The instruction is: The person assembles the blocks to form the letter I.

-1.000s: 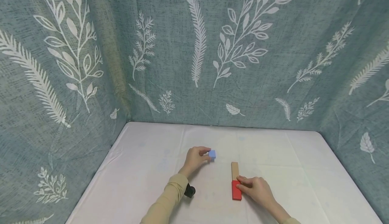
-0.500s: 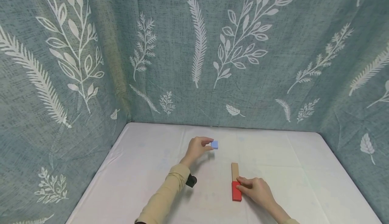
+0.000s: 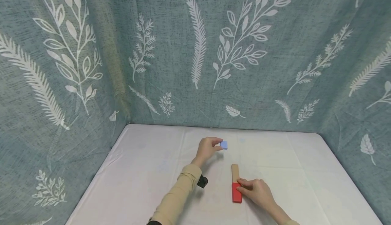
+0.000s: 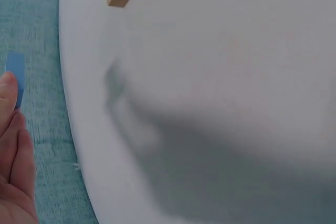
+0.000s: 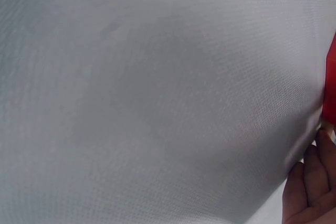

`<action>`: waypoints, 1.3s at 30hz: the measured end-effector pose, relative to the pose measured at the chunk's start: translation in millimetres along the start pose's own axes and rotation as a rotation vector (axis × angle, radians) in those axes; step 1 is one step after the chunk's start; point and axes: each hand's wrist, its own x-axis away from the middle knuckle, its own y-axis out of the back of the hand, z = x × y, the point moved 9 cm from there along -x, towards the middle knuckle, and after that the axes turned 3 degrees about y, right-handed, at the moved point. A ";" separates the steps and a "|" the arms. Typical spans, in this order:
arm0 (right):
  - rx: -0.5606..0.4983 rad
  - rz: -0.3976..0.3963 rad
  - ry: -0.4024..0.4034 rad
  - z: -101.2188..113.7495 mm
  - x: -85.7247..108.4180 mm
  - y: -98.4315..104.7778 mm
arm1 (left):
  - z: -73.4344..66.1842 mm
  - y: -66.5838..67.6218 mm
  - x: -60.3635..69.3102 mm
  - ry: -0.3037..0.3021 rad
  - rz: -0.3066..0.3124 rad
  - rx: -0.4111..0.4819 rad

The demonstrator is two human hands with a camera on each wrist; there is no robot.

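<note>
My left hand (image 3: 207, 149) pinches a small light-blue block (image 3: 224, 145) between thumb and fingertips. A shadow falls on the cloth below it, so the block is off the table. In the left wrist view the blue block (image 4: 16, 74) shows beyond the thumb. My right hand (image 3: 258, 192) holds a red rectangular block (image 3: 236, 198) by its upper part, thumb and index finger bent onto it. A plain wooden block (image 3: 235, 173) lies end to end with the red one, on its far side. Only an edge of the red block (image 5: 331, 90) shows in the right wrist view.
White cloth covers the table (image 3: 290, 170). A green curtain (image 3: 171, 48) with white leaf prints hangs behind and on both sides. A black wrist camera (image 3: 202, 181) sits at the left sleeve.
My left hand has lifted the blue block away from me, then carried it right, to beyond the wooden block. The right hand and the red and wooden blocks stay put.
</note>
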 end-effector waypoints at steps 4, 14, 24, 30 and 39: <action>0.003 -0.002 0.007 -0.3 0.5 0.0 | -2.7 -9.9 -1.3 0.003 -0.001 -0.009; -0.002 0.001 0.014 -1.6 0.7 -0.6 | -5.5 -29.6 -1.6 0.010 -0.012 -0.033; 0.024 0.000 0.053 4.9 0.4 -0.4 | 4.7 -46.5 2.7 0.063 -0.004 -0.027; 0.023 -0.007 0.052 4.8 -0.9 1.6 | 8.8 -57.2 2.9 0.084 -0.007 -0.020; 0.031 -0.022 0.071 2.3 0.8 2.8 | 13.8 -69.9 10.2 0.099 0.003 -0.055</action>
